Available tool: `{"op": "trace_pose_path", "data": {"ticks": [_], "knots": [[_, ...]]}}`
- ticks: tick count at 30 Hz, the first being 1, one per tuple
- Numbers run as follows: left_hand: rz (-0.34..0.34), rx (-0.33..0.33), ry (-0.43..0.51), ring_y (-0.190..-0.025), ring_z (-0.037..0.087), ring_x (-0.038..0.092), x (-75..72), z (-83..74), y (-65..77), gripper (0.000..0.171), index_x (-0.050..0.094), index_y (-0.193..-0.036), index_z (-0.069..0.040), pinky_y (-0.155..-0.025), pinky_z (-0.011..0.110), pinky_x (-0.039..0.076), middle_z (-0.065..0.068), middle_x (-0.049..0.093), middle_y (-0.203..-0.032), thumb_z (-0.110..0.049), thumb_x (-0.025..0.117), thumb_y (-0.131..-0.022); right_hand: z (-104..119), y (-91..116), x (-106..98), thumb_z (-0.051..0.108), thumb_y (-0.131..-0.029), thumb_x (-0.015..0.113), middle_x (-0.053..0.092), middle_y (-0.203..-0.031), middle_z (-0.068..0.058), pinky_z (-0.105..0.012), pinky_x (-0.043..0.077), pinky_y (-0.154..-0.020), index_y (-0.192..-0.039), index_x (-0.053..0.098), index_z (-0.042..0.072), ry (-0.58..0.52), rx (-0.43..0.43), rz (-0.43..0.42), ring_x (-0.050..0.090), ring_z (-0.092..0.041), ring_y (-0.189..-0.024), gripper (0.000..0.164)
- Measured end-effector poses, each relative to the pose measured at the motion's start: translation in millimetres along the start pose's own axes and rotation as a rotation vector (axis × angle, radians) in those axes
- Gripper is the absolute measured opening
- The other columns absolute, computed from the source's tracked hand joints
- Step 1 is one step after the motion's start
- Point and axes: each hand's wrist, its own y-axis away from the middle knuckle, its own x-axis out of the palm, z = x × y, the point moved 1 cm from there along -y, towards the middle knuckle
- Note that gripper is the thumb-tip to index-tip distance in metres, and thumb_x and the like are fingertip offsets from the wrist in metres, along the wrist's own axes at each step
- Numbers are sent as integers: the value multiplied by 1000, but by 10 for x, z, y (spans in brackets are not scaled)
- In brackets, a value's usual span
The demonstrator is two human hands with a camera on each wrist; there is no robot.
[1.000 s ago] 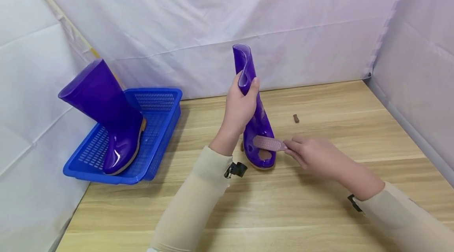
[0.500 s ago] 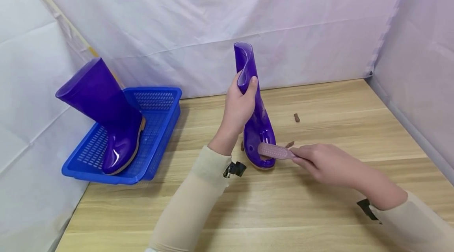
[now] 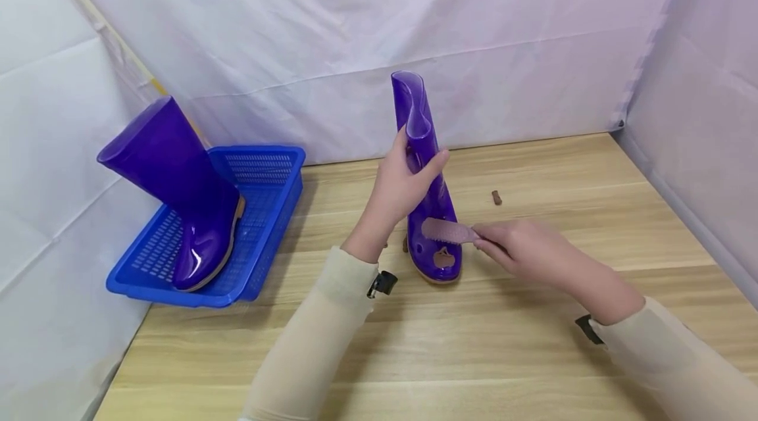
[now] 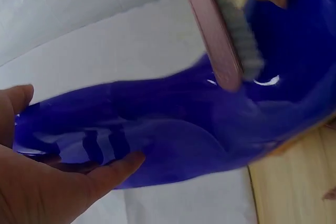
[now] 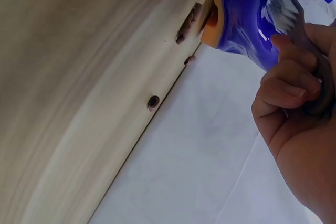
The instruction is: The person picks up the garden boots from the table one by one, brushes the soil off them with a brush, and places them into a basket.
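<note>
A purple rain boot (image 3: 438,194) stands on the table, toe toward me, with a brown patch (image 3: 444,258) on its toe. My left hand (image 3: 399,187) grips its shaft below the pinched-in top opening, thumb on one side and fingers on the other. The left wrist view shows that hand (image 4: 47,187) along the boot shaft (image 4: 157,124). In my right hand (image 3: 527,253) is a pinkish brush (image 3: 447,231), held by its handle over the instep just above the patch. Its pale bristles face the boot in the left wrist view. Curled fingers of the right hand (image 5: 299,108) wrap the brush handle.
At the left, a blue plastic basket (image 3: 266,243) holds a second purple boot (image 3: 195,191). Small brown pieces lie on the wooden table (image 3: 533,368), one (image 3: 496,198) behind my right hand and another (image 3: 405,245) beside the boot. White cloth walls (image 3: 503,26) enclose the table.
The brush went down over the toe patch, then back up to the instep. Purple now shows through the patch's upper part. My left hand has shifted slightly lower on the shaft.
</note>
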Motion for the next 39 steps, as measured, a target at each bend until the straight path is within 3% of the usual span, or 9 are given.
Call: {"op": "trace_pose_path", "data": {"ticks": [5, 9, 13, 17, 25, 30, 34, 36, 39], "knots": [[40, 11, -79, -133, 31, 67, 12, 185, 12, 75, 36, -162, -21, -109, 53, 57, 13, 64, -147, -46, 72, -101, 19, 121, 31, 25, -105, 68, 83, -110, -4, -39, 65, -75, -128, 77, 7, -37, -7, 56, 80, -15, -89, 31], [44, 79, -153, -136, 29, 64, 35, 284, -4, 81, 29, -166, -26, -112, 54, 54, 9, 61, -150, -48, 72, -101, 41, 232, -9, 27, -107, 66, 77, -90, 10, -26, 54, -63, -130, 77, 10, -92, 17, 123, 60, 3, -70, 31], [19, 146, -231, -154, 30, 46, 39, 330, -18, 89, 21, -170, -24, -125, 53, 41, 9, 40, -170, -50, 70, -101, 79, 250, -73, 25, -107, 66, 75, -90, 14, -24, 54, -64, -129, 78, 12, -121, -30, 121, 55, 7, -71, 28], [-22, 250, -317, -167, 31, 18, 33, 329, -30, 100, 6, -173, -21, -134, 53, 25, 10, 8, -181, -50, 70, -101, 102, 179, -103, 27, -108, 65, 80, -103, 9, -31, 61, -71, -127, 78, 13, -102, -26, 87, 67, 2, -80, 27], [-104, 553, -391, -167, 35, 14, -1, 286, -66, 100, 6, -172, -14, -136, 51, 21, 19, 6, -180, -38, 73, -102, 82, 55, -59, 23, -107, 65, 83, -110, -7, -42, 66, -80, -128, 76, 4, -19, 3, 33, 81, -22, -92, 31], [-76, 531, -383, -167, 35, 14, -21, 312, -74, 101, 6, -172, -15, -135, 51, 21, 21, 7, -179, -39, 74, -101, 97, 107, -29, 23, -104, 69, 82, -92, 1, -31, 62, -66, -122, 79, 6, -22, -18, 51, 71, -4, -68, 26], [-58, 515, -376, -168, 32, 15, -29, 323, -92, 102, 5, -172, -16, -135, 51, 23, 19, 8, -180, -41, 73, -101, 146, 206, -85, 26, -108, 64, 57, -68, 18, -20, 46, -57, -122, 79, 9, -127, 9, 156, 41, 9, -58, 27], [-52, 519, -371, -168, 31, 15, -31, 325, -97, 102, 5, -172, -16, -135, 50, 23, 19, 8, -179, -40, 73, -101, 172, 244, -130, 26, -109, 62, 46, -65, 20, -19, 42, -58, -124, 78, 9, -166, 5, 185, 38, 9, -57, 28], [-48, 523, -365, -168, 31, 15, -33, 332, -109, 101, 5, -172, -16, -135, 50, 23, 19, 9, -179, -40, 73, -101, 202, 255, -190, 27, -110, 61, 52, -68, 20, -20, 44, -59, -127, 77, 8, -178, -1, 186, 41, 9, -59, 30]]}}
